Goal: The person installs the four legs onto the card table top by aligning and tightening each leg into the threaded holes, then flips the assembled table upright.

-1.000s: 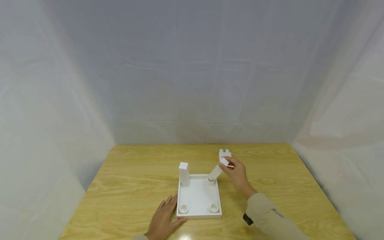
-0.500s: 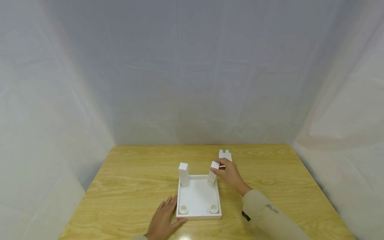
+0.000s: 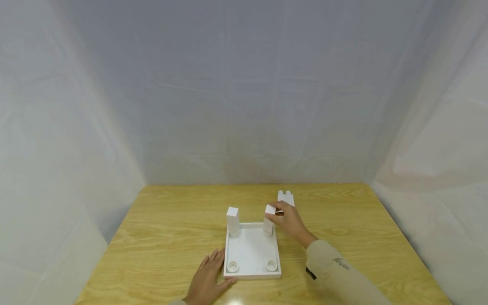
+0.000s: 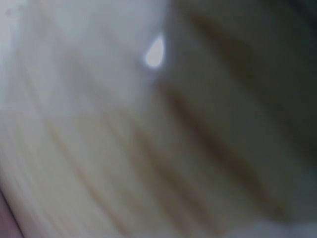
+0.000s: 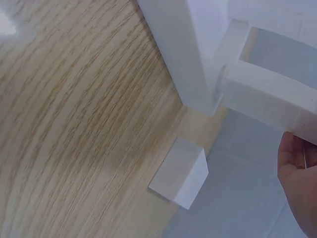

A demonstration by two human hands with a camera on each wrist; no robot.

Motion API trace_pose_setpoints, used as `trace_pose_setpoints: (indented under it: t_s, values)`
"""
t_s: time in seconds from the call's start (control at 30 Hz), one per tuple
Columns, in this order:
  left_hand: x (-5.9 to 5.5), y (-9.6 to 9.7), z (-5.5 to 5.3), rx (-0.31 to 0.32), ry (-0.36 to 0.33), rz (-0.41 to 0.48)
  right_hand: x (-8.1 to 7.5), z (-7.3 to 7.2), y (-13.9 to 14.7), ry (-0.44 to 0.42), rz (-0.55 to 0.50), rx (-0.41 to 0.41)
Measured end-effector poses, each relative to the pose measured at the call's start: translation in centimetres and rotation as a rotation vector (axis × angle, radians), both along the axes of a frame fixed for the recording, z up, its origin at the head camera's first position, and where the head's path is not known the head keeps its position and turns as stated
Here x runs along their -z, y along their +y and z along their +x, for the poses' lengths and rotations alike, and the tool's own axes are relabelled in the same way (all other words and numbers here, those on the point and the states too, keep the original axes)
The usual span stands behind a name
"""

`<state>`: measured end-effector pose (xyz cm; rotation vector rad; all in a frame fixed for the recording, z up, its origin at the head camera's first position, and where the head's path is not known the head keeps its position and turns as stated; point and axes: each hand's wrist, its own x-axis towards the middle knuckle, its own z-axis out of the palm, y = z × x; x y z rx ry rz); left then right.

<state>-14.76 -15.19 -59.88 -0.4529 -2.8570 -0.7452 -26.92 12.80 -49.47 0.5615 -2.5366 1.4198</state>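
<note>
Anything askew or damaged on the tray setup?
Nothing stands out. Left leg and right leg stand roughly upright at far corners of the white tray; no damage or spill shows. Left socket and right socket at the near corners are empty: likely unfinished, not wrong. Left wrist view too blurred.

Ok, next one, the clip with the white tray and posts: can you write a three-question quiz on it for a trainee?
1. True or false: on the tray, the near left ring and the near right ring are both without a post.

2. Multiple choice: what is the right hand doing?
A) Lying flat in the middle of the tray
B) Gripping the upright post at the far right corner
C) Pinching the near left ring

3. Fill in the blank: the left hand rests at the tray's near ____ corner.

Key: 1. True. 2. B. 3. Left.
</note>
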Motion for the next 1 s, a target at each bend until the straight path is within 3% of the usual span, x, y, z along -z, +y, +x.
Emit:
trace_pose_setpoints:
  t_s: [0.3, 0.43, 0.57, 0.83, 1.0]
  values:
    - [0.2, -0.2, 0.1, -0.003, 0.015, 0.003, 0.1, 0.0, -0.1, 0.018, 0.006, -0.021]
    - [0.0, -0.2, 0.2, -0.001, 0.018, 0.009, 0.0, 0.1, 0.3, -0.058, -0.002, -0.066]
    - [-0.1, -0.2, 0.2, 0.003, 0.034, 0.015, -0.1, -0.2, 0.9, -0.15, -0.017, -0.162]
    - [-0.1, -0.1, 0.3, 0.001, 0.021, 0.017, -0.3, -1.9, 2.4, -0.256, -0.023, -0.436]
    - [-0.2, -0.1, 0.3, -0.002, 0.027, 0.018, -0.7, -2.2, 2.8, -0.328, -0.041, -0.526]
